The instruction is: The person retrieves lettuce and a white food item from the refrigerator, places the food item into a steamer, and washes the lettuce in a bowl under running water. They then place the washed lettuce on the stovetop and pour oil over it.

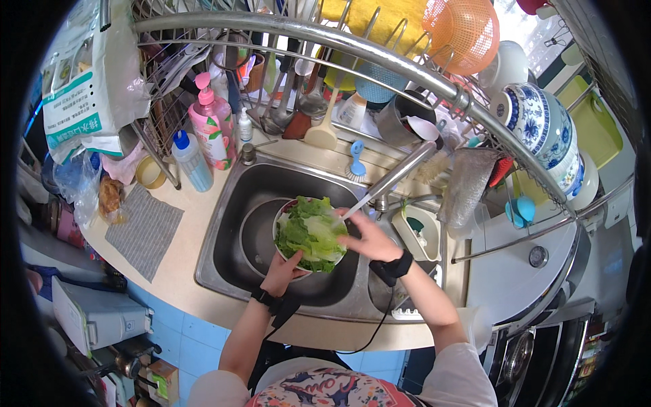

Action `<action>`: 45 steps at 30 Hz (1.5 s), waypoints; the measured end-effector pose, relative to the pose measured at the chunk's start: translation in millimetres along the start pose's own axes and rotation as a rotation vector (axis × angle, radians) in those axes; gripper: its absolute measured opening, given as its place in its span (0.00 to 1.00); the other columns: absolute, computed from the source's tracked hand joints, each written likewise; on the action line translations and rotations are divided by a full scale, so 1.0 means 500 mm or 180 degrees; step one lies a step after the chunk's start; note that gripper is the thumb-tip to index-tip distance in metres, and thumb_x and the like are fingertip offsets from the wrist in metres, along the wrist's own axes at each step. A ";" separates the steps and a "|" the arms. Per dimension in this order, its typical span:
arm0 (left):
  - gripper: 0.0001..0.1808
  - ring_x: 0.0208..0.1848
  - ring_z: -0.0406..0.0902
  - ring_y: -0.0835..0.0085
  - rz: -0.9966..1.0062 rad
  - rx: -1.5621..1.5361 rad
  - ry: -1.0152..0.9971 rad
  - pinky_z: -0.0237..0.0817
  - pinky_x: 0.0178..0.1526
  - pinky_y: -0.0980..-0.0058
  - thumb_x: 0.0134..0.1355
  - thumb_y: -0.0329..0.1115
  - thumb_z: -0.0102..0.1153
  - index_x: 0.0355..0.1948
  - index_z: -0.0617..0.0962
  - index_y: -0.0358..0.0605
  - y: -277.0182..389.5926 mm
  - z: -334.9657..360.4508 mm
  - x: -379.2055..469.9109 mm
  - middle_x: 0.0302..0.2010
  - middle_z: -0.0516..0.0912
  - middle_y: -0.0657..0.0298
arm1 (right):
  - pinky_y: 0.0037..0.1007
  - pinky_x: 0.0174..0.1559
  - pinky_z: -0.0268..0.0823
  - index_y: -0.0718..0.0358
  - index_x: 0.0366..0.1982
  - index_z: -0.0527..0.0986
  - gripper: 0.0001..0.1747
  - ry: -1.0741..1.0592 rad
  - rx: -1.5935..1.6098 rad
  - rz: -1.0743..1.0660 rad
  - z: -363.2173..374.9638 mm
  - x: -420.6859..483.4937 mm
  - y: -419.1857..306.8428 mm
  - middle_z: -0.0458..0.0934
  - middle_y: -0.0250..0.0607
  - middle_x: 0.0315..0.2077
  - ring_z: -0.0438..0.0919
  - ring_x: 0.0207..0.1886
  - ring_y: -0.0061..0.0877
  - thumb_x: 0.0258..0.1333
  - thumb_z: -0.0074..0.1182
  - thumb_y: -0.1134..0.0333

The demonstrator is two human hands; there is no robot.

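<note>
A white bowl (275, 233) heaped with green lettuce leaves (310, 229) is above the left basin of a steel sink (224, 254). My left hand (283, 269) grips the bowl's near rim, thumb over the leaves. My right hand (368, 238) is at the bowl's right side, fingers apart and slightly blurred. Its fingertips are at the lettuce edge; whether they touch it I cannot tell. From the tap spout (399, 173) a stream of water (352, 209) falls onto the leaves beside that hand. Partly hidden under the bowl, a round metal pan (254, 244) lies in the basin.
A steel dish rack (305, 26) arches over the sink's far side. Pink pump bottle (211, 127), blue-capped bottle (192, 160) and grey cloth (145, 231) occupy the left counter. Right of the tap stands a cream caddy (418, 234). A blue brush (357, 160) lies behind the basin.
</note>
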State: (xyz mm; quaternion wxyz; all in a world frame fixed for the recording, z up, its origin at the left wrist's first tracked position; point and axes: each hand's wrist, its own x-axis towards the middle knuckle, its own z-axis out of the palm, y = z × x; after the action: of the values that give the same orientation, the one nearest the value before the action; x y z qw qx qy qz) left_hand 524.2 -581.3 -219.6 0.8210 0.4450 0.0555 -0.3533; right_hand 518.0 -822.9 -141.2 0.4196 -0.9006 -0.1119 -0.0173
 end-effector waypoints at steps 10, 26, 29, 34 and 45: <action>0.22 0.54 0.73 0.64 0.0009 0.0014 0.0054 0.74 0.46 0.65 0.65 0.31 0.47 0.59 0.61 0.45 0.028 0.009 -0.006 0.55 0.71 0.60 | 0.36 0.41 0.69 0.65 0.35 0.78 0.08 0.1269 -0.0902 0.0646 -0.049 -0.014 0.206 0.78 0.50 0.33 0.77 0.38 0.43 0.51 0.52 0.75; 0.21 0.53 0.74 0.63 0.0144 -0.0037 -0.0098 0.73 0.47 0.63 0.66 0.33 0.47 0.59 0.62 0.44 0.047 0.023 -0.007 0.54 0.71 0.58 | 0.33 0.46 0.67 0.64 0.44 0.75 0.15 0.1745 -0.0966 0.0581 -0.062 -0.026 0.162 0.75 0.51 0.43 0.74 0.41 0.39 0.53 0.53 0.69; 0.21 0.52 0.74 0.65 0.0132 -0.0045 -0.0097 0.74 0.46 0.65 0.65 0.33 0.48 0.58 0.63 0.44 0.045 0.030 -0.001 0.53 0.72 0.59 | 0.42 0.59 0.54 0.60 0.54 0.68 0.31 0.1346 -0.1336 0.0489 -0.046 -0.025 0.064 0.64 0.52 0.56 0.61 0.58 0.47 0.48 0.59 0.54; 0.21 0.51 0.75 0.68 -0.0021 0.0062 -0.0169 0.75 0.45 0.69 0.64 0.32 0.49 0.58 0.63 0.45 0.034 0.061 0.015 0.54 0.72 0.60 | 0.49 0.63 0.45 0.54 0.65 0.50 0.57 -0.0192 -0.1289 -0.0007 0.023 0.008 -0.055 0.49 0.60 0.62 0.49 0.65 0.53 0.34 0.67 0.50; 0.23 0.52 0.74 0.67 -0.0274 0.0160 -0.0344 0.73 0.48 0.65 0.65 0.34 0.49 0.59 0.61 0.46 -0.023 0.061 0.040 0.54 0.72 0.60 | 0.33 0.58 0.61 0.61 0.56 0.63 0.43 -0.0183 -0.0017 0.0298 0.015 0.020 0.004 0.67 0.50 0.52 0.68 0.56 0.42 0.32 0.67 0.69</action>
State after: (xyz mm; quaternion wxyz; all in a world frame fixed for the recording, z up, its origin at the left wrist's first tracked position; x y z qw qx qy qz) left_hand 524.9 -619.5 -217.2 0.7954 0.4430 0.0213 -0.4131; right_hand 527.8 -816.3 -146.3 0.4141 -0.9061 -0.0816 0.0280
